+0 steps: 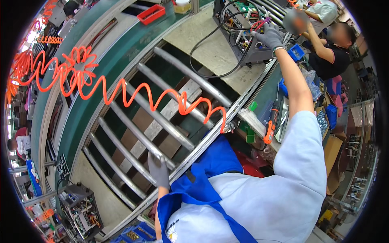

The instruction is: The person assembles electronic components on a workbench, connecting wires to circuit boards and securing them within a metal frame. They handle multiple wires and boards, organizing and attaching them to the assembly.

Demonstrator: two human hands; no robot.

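Observation:
My left hand [158, 170], in a grey glove, rests on a metal roller bar [133, 143] of the conveyor frame, fingers curled over it. My right hand [269, 36], also grey-gloved, is stretched far out and lies on the top of an open grey electronics unit [247, 40] that stands on a wooden board [210, 52]. A black cable [202, 44] loops from the unit over the board. Whether the right hand grips a part of the unit is unclear.
An orange coiled air hose [121, 93] hangs across the rollers. A red bin [151, 14] sits on the green belt. An orange-handled screwdriver [270, 125] and blue parts bins [296, 52] lie at right, by a seated person [330, 52]. Another open unit [79, 210] stands lower left.

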